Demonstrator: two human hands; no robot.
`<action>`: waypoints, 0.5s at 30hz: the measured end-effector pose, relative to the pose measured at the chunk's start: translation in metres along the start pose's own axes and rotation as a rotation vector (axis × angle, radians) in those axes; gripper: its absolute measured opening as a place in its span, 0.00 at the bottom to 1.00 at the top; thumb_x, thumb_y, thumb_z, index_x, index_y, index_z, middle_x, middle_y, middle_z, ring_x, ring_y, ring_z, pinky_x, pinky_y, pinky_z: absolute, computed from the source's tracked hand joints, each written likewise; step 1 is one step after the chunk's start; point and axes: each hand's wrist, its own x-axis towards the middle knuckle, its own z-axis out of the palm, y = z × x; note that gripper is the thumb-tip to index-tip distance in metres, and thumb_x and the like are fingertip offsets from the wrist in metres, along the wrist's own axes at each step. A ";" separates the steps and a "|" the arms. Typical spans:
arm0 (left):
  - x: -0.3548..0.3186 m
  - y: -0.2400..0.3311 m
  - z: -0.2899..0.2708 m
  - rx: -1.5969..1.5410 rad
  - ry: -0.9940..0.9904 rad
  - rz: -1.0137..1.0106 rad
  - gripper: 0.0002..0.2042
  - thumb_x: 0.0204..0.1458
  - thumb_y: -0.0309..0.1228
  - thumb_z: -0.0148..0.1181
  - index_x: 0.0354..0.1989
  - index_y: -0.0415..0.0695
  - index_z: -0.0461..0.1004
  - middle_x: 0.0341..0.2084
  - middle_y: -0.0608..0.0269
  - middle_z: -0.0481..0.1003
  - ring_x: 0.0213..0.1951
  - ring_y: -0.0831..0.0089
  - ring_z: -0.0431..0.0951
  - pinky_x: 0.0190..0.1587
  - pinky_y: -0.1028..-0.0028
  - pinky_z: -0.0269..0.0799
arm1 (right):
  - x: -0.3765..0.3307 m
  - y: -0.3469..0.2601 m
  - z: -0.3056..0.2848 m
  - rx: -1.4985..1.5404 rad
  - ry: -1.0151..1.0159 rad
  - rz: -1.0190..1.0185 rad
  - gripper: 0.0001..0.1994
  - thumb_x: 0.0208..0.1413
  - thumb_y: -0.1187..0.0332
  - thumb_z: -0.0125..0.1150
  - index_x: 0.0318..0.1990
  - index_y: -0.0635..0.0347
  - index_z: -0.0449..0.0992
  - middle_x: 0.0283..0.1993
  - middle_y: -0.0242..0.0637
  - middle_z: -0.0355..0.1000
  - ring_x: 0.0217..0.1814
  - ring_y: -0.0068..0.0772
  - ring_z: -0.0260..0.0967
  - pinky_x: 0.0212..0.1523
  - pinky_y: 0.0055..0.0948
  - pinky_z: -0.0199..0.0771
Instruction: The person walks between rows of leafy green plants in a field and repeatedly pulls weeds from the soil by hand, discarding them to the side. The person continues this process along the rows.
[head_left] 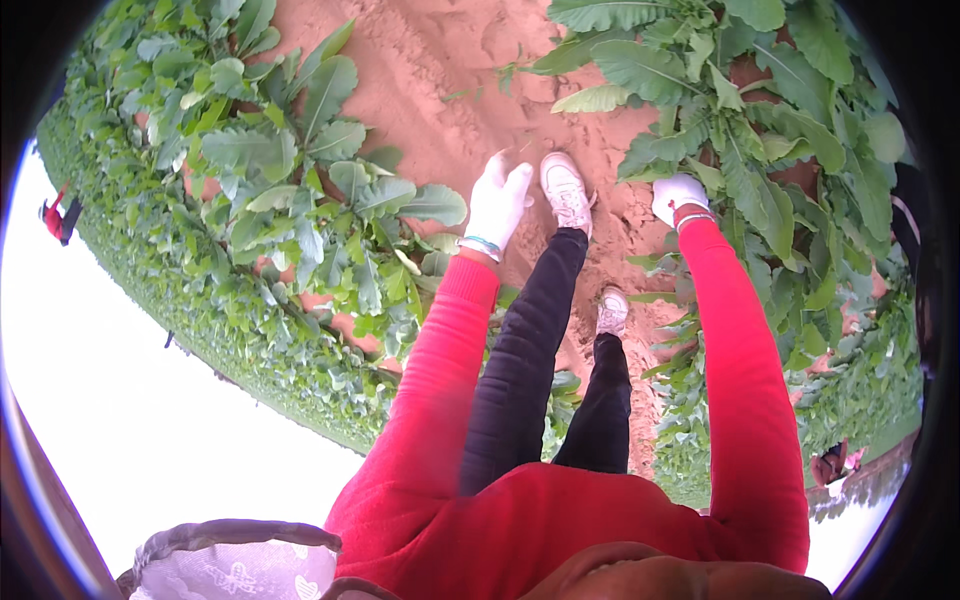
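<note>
My left hand [497, 203], in a white glove with bands at the wrist, hangs over the reddish soil beside the left row of plants. Its thumb and fingers stand apart with nothing seen between them. My right hand [680, 197], also gloved in white, reaches in at the edge of a large leafy plant [745, 165] on the right. Leaves and the angle hide its fingertips, so its grip does not show. A leafy green plant [345, 150] with long, toothed leaves spreads left of my left hand.
A sandy path [430, 75] runs between the two crop rows. My pale shoe [566, 190] is planted between my hands, the other shoe [612, 311] behind it. Dense greenery [200, 250] covers the left side. Far left, a person in red [55, 215] is in the field.
</note>
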 end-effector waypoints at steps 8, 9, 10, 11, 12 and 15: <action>-0.070 -0.085 -0.075 0.301 0.282 -0.165 0.18 0.50 0.31 0.52 0.48 0.34 0.71 0.35 0.55 0.76 0.27 0.75 0.75 0.33 0.75 0.72 | -0.015 -0.014 -0.021 -0.190 -0.037 -0.027 0.15 0.48 0.68 0.48 0.40 0.64 0.77 0.47 0.53 0.71 0.48 0.55 0.70 0.49 0.45 0.71; -0.075 -0.090 -0.083 0.310 0.359 -0.133 0.17 0.50 0.30 0.51 0.47 0.35 0.72 0.33 0.57 0.77 0.27 0.75 0.75 0.33 0.75 0.72 | -0.016 -0.016 -0.021 -0.193 -0.042 -0.025 0.15 0.48 0.68 0.48 0.40 0.63 0.77 0.46 0.53 0.71 0.48 0.56 0.70 0.49 0.45 0.71; -0.079 -0.094 -0.093 0.251 0.434 -0.036 0.15 0.50 0.29 0.51 0.45 0.35 0.73 0.30 0.60 0.77 0.26 0.74 0.75 0.33 0.76 0.72 | -0.016 -0.016 -0.021 -0.198 -0.027 -0.017 0.15 0.48 0.68 0.48 0.41 0.63 0.76 0.46 0.53 0.71 0.48 0.56 0.69 0.49 0.45 0.71; -0.081 -0.098 -0.103 0.266 0.518 -0.064 0.14 0.51 0.30 0.50 0.42 0.36 0.74 0.31 0.55 0.77 0.32 0.66 0.76 0.38 0.72 0.71 | -0.016 -0.016 -0.021 -0.206 -0.037 -0.023 0.15 0.48 0.68 0.48 0.41 0.63 0.76 0.46 0.53 0.71 0.48 0.56 0.69 0.49 0.45 0.71; -0.084 -0.101 -0.115 0.285 0.609 -0.027 0.13 0.51 0.30 0.49 0.39 0.37 0.75 0.33 0.50 0.77 0.37 0.58 0.77 0.44 0.68 0.70 | -0.015 -0.016 -0.020 -0.216 -0.036 -0.023 0.15 0.48 0.68 0.48 0.41 0.63 0.76 0.46 0.53 0.71 0.48 0.56 0.69 0.49 0.45 0.70; -0.059 -0.106 -0.156 0.173 0.792 -0.038 0.12 0.51 0.28 0.48 0.38 0.36 0.76 0.31 0.52 0.78 0.36 0.62 0.78 0.43 0.70 0.71 | -0.011 -0.013 -0.016 -0.231 -0.050 -0.022 0.15 0.48 0.69 0.48 0.41 0.63 0.76 0.47 0.53 0.71 0.48 0.57 0.69 0.50 0.45 0.70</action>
